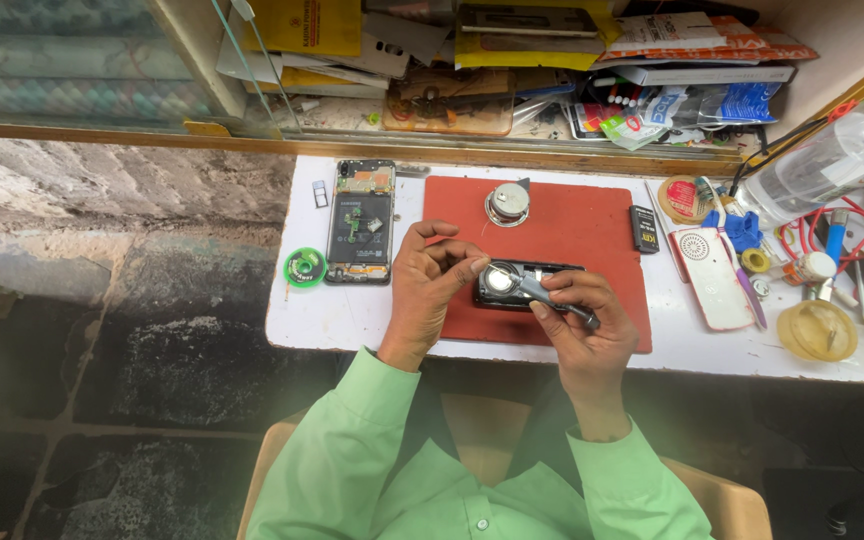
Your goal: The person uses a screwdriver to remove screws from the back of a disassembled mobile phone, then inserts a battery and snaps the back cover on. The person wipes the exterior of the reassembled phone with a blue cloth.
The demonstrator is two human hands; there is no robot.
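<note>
Leftmost, a green solder-wick spool [304,266] sits at the white table's [352,320] left edge, touching or just beside an opened phone [360,222] lying face down with its back off, board and battery exposed; a small SIM tray [320,194] lies just beside that phone's upper left corner. Next, the red work mat [572,225] covers the table's middle. Left hand [430,285] rests at the mat's left edge, fingers curled, thumb and forefinger pinched together at the left end of a small dark device [527,285] that lies flat on the mat's lower half; whether anything sits in that pinch, cannot tell. Right hand [580,320] is clamped on a grey metal tool [542,293], tip laid on the device's round shiny part. Above them, a round metal tin [507,203] stands on the mat's upper part, well apart from both hands. A small black battery [643,228] lies at the mat's right edge. Further right: a white perforated cover [710,262], a tape roll [685,198], a clear plastic bottle [832,160] lying on its side, a yellow lid [817,330], red wires [802,235] among small tools.
</note>
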